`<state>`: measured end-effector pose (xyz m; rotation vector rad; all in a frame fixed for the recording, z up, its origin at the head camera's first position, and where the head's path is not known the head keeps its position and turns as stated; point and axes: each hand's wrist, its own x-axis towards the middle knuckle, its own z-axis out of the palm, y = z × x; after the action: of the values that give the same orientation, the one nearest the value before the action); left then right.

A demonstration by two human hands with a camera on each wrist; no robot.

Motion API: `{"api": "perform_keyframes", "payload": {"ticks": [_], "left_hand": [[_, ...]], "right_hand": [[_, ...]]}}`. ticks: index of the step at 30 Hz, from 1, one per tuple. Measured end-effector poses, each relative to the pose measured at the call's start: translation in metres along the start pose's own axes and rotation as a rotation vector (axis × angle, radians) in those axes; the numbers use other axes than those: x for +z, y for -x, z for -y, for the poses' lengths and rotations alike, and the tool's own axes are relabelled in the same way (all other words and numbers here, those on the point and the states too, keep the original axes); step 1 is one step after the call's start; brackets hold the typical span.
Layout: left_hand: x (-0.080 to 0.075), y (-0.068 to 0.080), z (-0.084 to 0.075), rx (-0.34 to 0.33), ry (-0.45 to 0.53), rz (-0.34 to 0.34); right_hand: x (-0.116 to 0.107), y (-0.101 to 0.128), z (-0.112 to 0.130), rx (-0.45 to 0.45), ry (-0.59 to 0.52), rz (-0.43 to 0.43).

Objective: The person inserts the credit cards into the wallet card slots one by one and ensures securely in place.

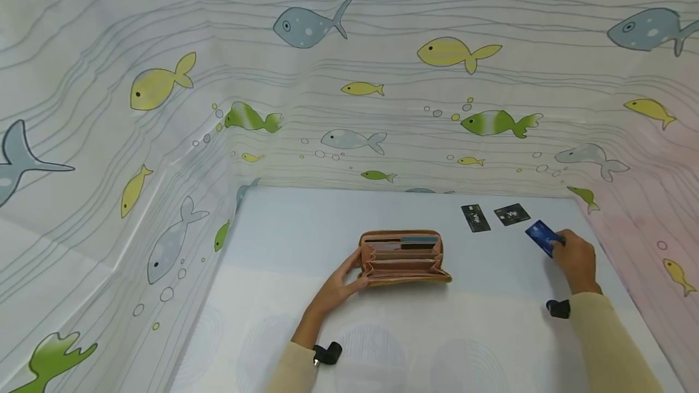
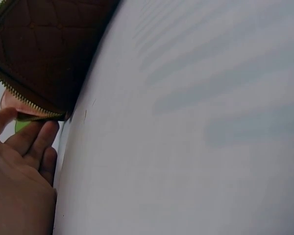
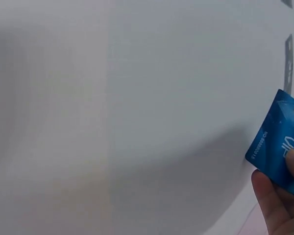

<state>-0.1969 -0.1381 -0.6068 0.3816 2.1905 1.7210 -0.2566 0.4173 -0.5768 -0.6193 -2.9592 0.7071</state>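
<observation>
Bright, even, soft light w/ faint shadows on desk (image 1: 306,223). Head view sharp, bent at edges. Wrist views blurry, washed out.

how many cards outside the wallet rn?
3. Two black cards lie flat on the table beyond the right hand, which pinches the blue card. More cards sit in the open wallet slots, partly hidden.
</observation>
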Motion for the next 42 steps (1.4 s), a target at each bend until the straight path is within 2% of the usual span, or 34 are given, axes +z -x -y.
{"api": "perform_keyframes", "payload": {"ticks": [7, 15, 19, 23, 26, 29, 35, 39, 42], "left_hand": [[-0.001, -0.001, -0.004, 0.019, 0.041, 0.012], [-0.002, 0.007, -0.031, -0.004, 0.047, 0.042], [0.001, 0.006, -0.022, -0.019, 0.034, 0.038], [0.002, 0.003, -0.005, -0.006, 0.035, 0.006], [0.001, 0.002, 0.000, 0.004, 0.039, 0.000], [-0.001, 0.001, 0.001, 0.006, 0.037, 0.003], [-0.001, -0.003, 0.002, 0.003, 0.030, 0.017], [0.001, -0.004, 0.003, -0.001, 0.037, 0.019], [0.002, -0.003, 0.004, -0.009, 0.045, 0.011]], "right_hand": [[0.001, 0.004, 0.005, 0.009, -0.007, 0.024], [0.003, 0.012, 0.002, -0.040, 0.001, -0.004], [0.004, 0.017, 0.004, -0.029, -0.051, -0.051], [0.004, 0.019, 0.019, -0.061, -0.120, -0.072], [0.004, 0.021, 0.038, -0.109, -0.151, -0.078], [0.002, 0.028, 0.060, -0.173, -0.183, -0.122], [-0.001, 0.051, 0.100, -0.370, -0.268, -0.220], [-0.004, 0.066, 0.122, -0.538, -0.313, -0.221], [-0.007, 0.075, 0.135, -0.611, -0.336, -0.195]]}}
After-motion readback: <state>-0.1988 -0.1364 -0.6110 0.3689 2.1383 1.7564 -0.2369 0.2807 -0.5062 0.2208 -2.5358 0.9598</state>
